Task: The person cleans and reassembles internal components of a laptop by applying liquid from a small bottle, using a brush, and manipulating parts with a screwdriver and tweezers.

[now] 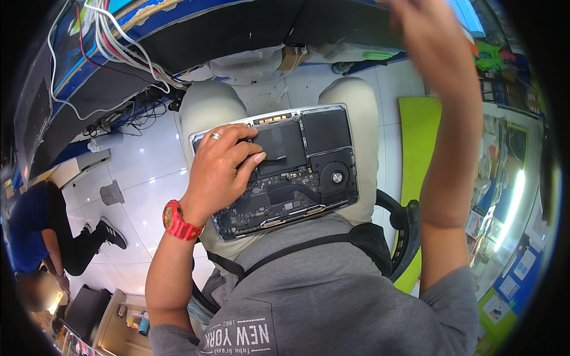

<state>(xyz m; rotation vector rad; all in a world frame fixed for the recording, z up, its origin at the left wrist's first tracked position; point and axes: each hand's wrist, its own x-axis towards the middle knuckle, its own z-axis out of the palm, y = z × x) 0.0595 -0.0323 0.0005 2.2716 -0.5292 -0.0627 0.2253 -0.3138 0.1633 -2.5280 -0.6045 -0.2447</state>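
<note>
An opened laptop (326,136) with its batteries, circuit board and round fan exposed rests across my thighs. My left hand (228,166), wearing a ring, is over its left part. Its thumb and index finger pinch a thin dark tool (276,159), too small to identify exactly, which lies over the middle battery area. My right hand (415,26) is raised at the top right near the bench, smeared by motion; its fingers are mostly out of sight.
A bench (225,26) crosses the top, with white cables (110,35) at left. A person (32,219) in blue crouches at lower left near a black seat (86,308). A green board (415,136) and glass display case (502,202) stand at right.
</note>
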